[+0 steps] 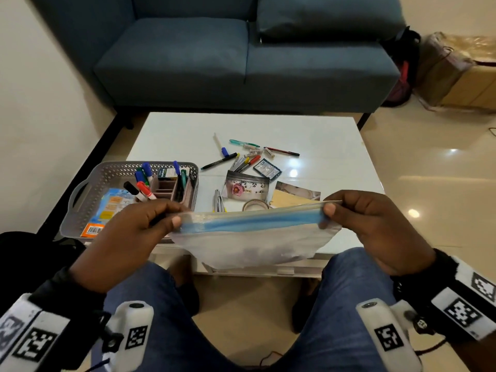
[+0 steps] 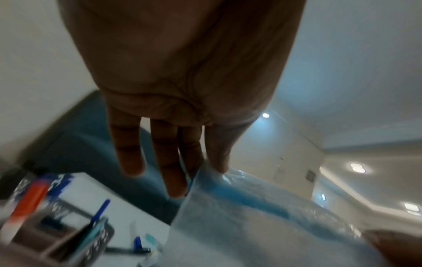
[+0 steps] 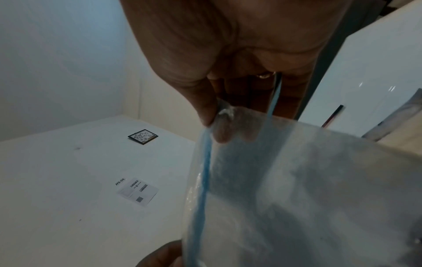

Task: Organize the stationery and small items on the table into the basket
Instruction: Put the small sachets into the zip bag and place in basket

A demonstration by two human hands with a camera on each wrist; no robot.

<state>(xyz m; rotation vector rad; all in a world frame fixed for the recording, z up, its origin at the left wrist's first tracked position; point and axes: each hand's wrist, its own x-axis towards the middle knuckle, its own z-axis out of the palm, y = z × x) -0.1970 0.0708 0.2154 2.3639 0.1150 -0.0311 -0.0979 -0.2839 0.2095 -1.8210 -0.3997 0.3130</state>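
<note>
A clear zip bag (image 1: 255, 242) with a blue seal strip hangs stretched above the table's near edge. My left hand (image 1: 150, 221) pinches its left end and my right hand (image 1: 346, 210) pinches its right end, thumbs on the near side. The left wrist view shows my fingers (image 2: 169, 162) behind the zip bag (image 2: 262, 216); the right wrist view shows my thumb and fingers (image 3: 207, 104) pinching the zip bag (image 3: 297, 180). A grey perforated basket (image 1: 107, 173) at the table's left holds markers, an organizer and a card pack.
Loose pens and markers (image 1: 241, 157), a floral pouch (image 1: 247, 186), a dark sachet (image 1: 268, 169), a tape roll (image 1: 255, 205), metal clips (image 1: 218, 200) and an envelope (image 1: 292, 200) lie mid-table. A blue sofa (image 1: 241, 55) stands beyond the white table (image 1: 335, 146).
</note>
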